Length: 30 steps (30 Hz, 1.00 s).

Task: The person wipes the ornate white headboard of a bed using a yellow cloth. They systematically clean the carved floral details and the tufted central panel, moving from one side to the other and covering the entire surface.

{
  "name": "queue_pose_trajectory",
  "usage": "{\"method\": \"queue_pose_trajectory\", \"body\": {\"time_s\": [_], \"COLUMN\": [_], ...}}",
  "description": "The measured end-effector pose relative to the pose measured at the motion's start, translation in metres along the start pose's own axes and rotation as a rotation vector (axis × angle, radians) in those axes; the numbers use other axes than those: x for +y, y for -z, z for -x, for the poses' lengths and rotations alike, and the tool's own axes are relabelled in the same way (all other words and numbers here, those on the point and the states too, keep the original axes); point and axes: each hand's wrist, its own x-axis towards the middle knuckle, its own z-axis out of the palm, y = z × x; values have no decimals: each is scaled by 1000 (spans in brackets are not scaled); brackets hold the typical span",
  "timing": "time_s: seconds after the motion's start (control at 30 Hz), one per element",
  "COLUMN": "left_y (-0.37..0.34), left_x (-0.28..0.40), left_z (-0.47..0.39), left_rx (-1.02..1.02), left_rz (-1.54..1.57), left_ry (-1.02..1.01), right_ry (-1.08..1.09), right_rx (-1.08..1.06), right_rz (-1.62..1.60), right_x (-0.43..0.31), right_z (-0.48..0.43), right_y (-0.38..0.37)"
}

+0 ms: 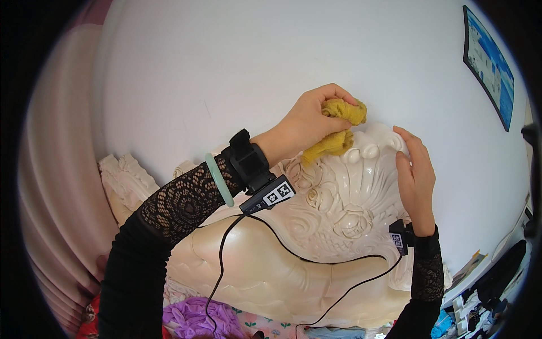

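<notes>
My left hand [315,120] grips a bunched yellow cloth [345,111] at the top of a glossy white carved headboard [353,220]. Part of the cloth hangs below the thumb, over the carving. My right hand [417,169] holds no cloth; its spread fingers rest against the right side of the headboard's scrolled crest [377,135]. Roses and shell-like ridges cover the carved panel. Beneath it runs the cream tufted padding [292,279] of the headboard. Each wrist wears a strapped black device with a cable.
A pink curtain [59,178] hangs at the left. Purple fabric [199,315] and patterned bedding [271,324] lie below the padding. A framed picture [491,68] is on the wall at upper right, with piled clothes [474,305] at lower right. Two black cables [221,262] cross before the padding.
</notes>
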Motion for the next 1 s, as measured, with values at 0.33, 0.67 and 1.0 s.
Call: {"method": "queue_pose_trajectory", "body": {"time_s": [0.33,0.67,1.0], "left_y": [7,9,7], "left_x": [4,-1,-12], "left_z": [7,11,15], "left_rx": [49,-21,-68], "left_rz": [-431,-628,-486], "left_ry": [-3,-171,54], "right_ry": [-2,-33,1], "right_rx": [11,1,17], "right_rz": [-14,15,69], "right_x": [0,-2,1], "right_z": [1,1,1], "right_y": [-1,-1,-2]}}
